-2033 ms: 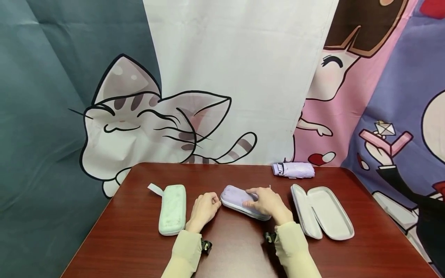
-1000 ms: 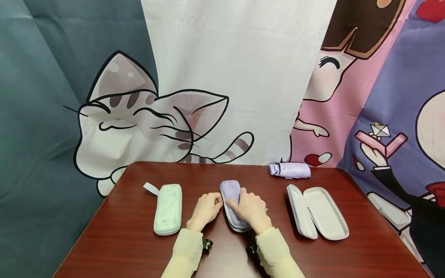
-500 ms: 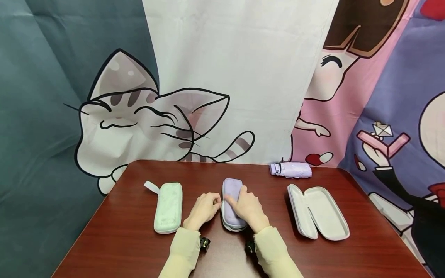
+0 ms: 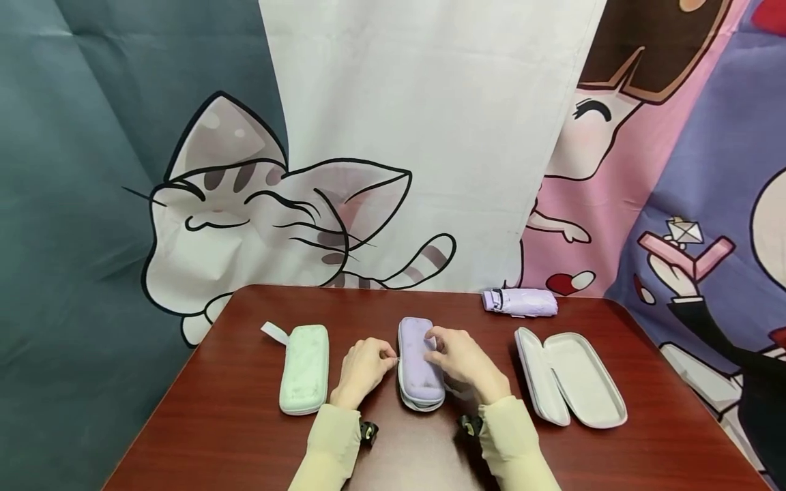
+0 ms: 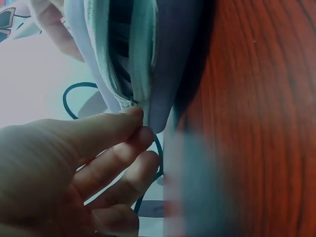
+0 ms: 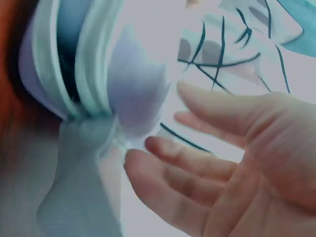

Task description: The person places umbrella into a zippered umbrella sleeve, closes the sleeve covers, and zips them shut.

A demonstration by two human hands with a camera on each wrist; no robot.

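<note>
Brown table (image 4: 215,436) | purple case (image 4: 420,374) | left hand (image 4: 362,372): left edge, pinching zipper (image 5: 131,103) | right hand (image 4: 468,363): right edge, loosely spread

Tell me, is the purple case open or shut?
The purple case is partly open: the left wrist view shows a dark gap between its zipper edges, ending near the left hand.

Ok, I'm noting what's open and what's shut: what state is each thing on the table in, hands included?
Purple case: partly unzipped, gap showing
Green case: looks shut
Case on the far right: wide open
Umbrella: folded
Left hand: pinching at the gap's end
Right hand: fingers spread, gripping nothing
</note>
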